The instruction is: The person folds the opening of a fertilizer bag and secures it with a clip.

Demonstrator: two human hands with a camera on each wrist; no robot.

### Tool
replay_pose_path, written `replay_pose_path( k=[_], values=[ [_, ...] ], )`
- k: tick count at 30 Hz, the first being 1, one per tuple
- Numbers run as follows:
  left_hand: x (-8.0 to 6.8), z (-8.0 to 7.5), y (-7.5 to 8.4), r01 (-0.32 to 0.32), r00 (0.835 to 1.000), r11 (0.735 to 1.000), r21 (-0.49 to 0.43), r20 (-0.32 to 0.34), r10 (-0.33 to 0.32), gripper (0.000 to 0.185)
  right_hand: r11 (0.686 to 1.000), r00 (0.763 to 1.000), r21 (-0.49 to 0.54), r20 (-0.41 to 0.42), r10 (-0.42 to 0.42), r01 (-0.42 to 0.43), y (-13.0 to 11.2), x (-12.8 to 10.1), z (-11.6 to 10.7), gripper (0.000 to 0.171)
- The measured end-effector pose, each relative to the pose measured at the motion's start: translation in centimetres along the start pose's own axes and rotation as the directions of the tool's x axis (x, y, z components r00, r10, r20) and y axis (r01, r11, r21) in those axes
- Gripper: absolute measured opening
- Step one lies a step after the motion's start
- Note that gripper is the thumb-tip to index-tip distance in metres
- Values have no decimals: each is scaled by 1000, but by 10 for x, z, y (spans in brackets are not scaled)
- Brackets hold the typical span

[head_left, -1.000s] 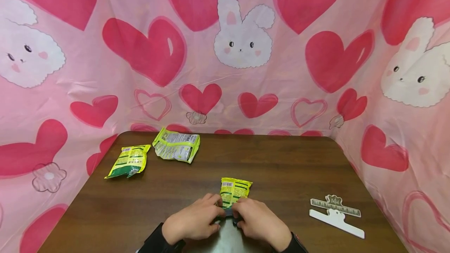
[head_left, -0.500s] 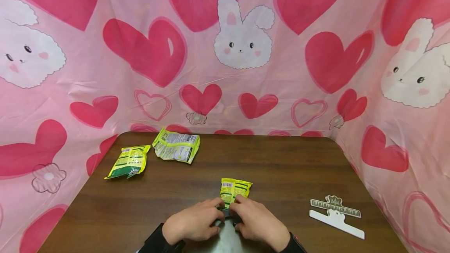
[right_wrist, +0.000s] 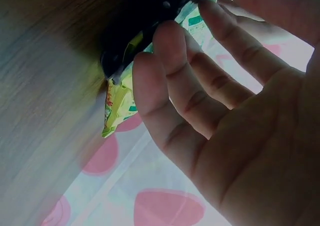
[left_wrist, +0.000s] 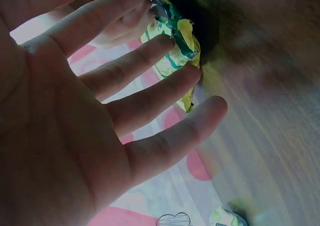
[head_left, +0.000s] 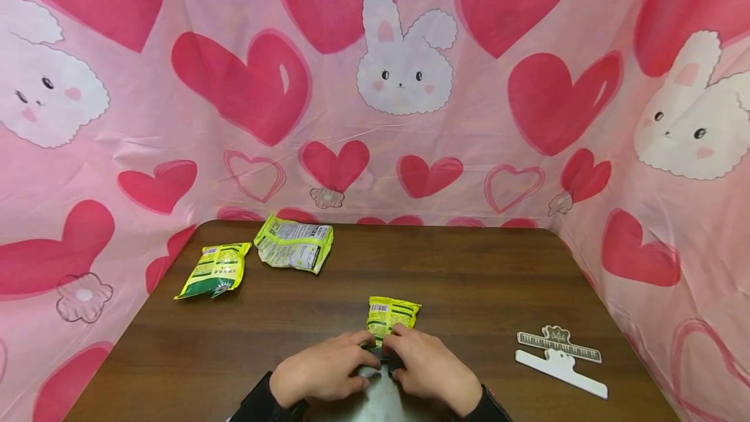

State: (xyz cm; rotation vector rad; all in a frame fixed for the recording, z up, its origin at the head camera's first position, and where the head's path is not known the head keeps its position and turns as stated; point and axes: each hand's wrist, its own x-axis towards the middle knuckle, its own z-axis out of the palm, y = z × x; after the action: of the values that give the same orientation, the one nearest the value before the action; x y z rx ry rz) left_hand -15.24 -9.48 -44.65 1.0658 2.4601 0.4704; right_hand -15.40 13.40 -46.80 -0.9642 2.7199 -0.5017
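Both hands, left hand (head_left: pixel 319 370) and right hand (head_left: pixel 430 366), pinch the near end of a yellow-green snack packet (head_left: pixel 391 318) and a dark clip (head_left: pixel 387 360) with their fingers. The packet lies sealed on the bench (head_left: pixel 469 279); its print is too small to read.

— What's the snack packet (head_left: pixel 391 318) like?
— Small, yellow-green, crinkled, with a barcode showing.
— Where is it?
— Flat on the desk near the front edge, its near end under a dark clip (head_left: pixel 388 361).

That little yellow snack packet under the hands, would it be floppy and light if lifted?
Probably. The yellow snack packet looks like thin crinkled film, so it likely bends and weighs little. Its glossy surface may slip between fingers. Lying flat on the table, it should not roll.
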Motion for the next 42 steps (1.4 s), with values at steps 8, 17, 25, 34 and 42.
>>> replay_pose_path(
  k=[8,17,25,34,42],
  values=[
    [1,0,-1,69,998,998,-3,-14,-69,24,999,999,16,-21,38,-38,4,2,-1,27],
    [0,1,-2,104,995,994,14,-5,-104,34,997,997,28,-29,76,-75,10,4,-1,26],
    [-2,2,-3,110,994,992,57,-13,-110,40,995,994,14,-42,98,-98,15,6,-2,25],
    [-1,2,-4,121,992,993,14,17,-122,36,994,992,0,-58,110,-110,17,10,-3,25],
    [2,2,-7,129,991,992,-12,38,-128,37,987,986,7,-54,158,-158,22,18,-7,25]
  ],
)
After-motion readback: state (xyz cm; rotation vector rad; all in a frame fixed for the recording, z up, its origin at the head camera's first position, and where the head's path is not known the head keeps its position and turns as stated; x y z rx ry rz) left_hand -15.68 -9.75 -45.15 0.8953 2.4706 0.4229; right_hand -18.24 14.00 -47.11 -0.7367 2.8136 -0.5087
